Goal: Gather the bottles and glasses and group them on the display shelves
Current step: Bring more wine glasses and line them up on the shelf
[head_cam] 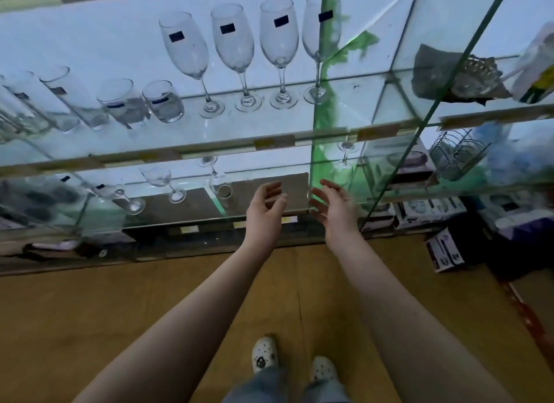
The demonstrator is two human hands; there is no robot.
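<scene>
Several tall wine glasses (233, 42) with dark labels stand in a row on the upper glass shelf (209, 138). Left of them stand short tumblers (163, 101) and taller straight glasses (75, 99). On the lower glass shelf (195, 219) sit a few small stemmed glasses (163, 180) and a small tumbler (221, 188). My left hand (265, 206) and my right hand (331, 206) reach out side by side at the lower shelf's front edge. Both have relaxed, slightly curled fingers and hold nothing.
A vertical glass divider (325, 102) with a green edge splits the shelving. Right of it lie a wire rack (457, 153), a crumpled metallic thing (461, 75) and boxed goods (428, 212). A small box (445, 251) sits on the brown floor (120, 312).
</scene>
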